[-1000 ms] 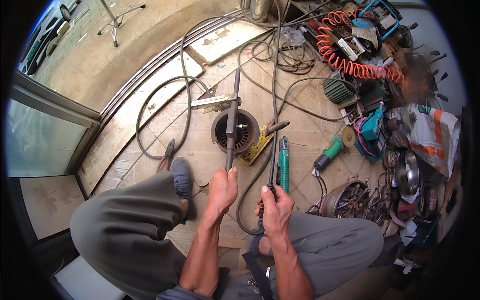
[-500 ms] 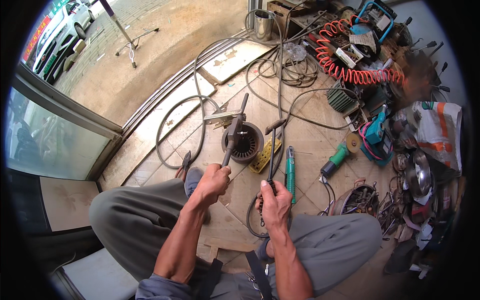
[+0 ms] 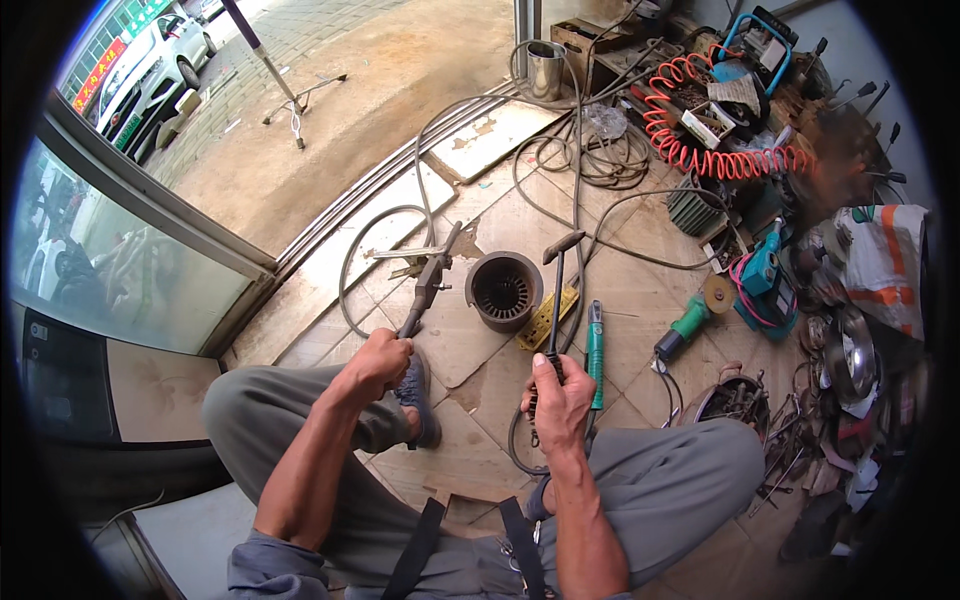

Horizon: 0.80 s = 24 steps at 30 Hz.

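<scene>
My left hand (image 3: 382, 362) is closed round the dark handle of a T-shaped metal tool (image 3: 428, 284), which has a block-like head, a small side screw and a rod beyond it. That tool points away from me, left of a round dark iron motor housing (image 3: 504, 291) with slots round its inside. In my right hand (image 3: 561, 398) is a chipping hammer (image 3: 559, 290), gripped by its coiled-spring handle with its head up. Behind the hammer's shaft lies a yellow slotted block (image 3: 546, 318). A green-handled tool (image 3: 596, 352) is on the tiles to the right.
Thick cable (image 3: 597, 150) loops over the floor beyond the housing. Rightward are a green angle grinder (image 3: 686, 327), a teal power tool (image 3: 765, 270), a basin of tools (image 3: 735, 402) and an orange coiled hose (image 3: 690, 155). A metal cup (image 3: 545, 72) stands by the doorway.
The T-shaped tool in my left hand has moved left, from over the iron housing to beside it. The housing now shows whole. My right hand still holds the hammer; the view has shifted slightly.
</scene>
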Tool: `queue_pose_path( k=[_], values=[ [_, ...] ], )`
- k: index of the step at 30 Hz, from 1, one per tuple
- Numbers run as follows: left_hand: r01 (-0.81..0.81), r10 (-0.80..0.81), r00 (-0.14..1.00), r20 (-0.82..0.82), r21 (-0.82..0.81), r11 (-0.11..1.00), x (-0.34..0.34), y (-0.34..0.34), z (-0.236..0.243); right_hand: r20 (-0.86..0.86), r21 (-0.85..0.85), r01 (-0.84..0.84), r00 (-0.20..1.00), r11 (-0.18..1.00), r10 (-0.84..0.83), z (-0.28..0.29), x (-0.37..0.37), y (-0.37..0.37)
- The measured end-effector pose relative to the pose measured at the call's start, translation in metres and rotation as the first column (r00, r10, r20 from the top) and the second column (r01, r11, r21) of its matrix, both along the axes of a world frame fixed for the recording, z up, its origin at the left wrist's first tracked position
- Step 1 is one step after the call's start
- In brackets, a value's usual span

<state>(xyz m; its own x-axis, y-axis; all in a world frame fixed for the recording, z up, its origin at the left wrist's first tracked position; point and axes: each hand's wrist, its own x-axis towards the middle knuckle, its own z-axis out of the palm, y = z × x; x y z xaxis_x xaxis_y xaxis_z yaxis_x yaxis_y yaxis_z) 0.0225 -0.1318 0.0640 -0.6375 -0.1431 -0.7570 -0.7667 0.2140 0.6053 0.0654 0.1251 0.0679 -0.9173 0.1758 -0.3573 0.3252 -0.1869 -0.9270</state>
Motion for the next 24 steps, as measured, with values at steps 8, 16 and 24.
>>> queue_pose_path(
  k=[8,16,24],
  values=[
    [0.053,-0.061,0.992,0.115,0.068,0.996,0.031,-0.019,-0.014,-0.066,0.018,0.002,0.998,1.0,-0.001,0.004,0.002,0.0],
    [-0.099,0.074,0.986,0.15,0.169,0.981,0.006,-0.027,-0.055,-0.029,0.016,-0.013,1.0,1.0,0.013,0.006,0.003,-0.002],
    [0.051,-0.065,0.985,0.162,0.087,0.995,-0.066,-0.008,-0.015,0.021,0.014,0.001,1.0,1.0,-0.001,-0.001,-0.008,0.001]
  ],
)
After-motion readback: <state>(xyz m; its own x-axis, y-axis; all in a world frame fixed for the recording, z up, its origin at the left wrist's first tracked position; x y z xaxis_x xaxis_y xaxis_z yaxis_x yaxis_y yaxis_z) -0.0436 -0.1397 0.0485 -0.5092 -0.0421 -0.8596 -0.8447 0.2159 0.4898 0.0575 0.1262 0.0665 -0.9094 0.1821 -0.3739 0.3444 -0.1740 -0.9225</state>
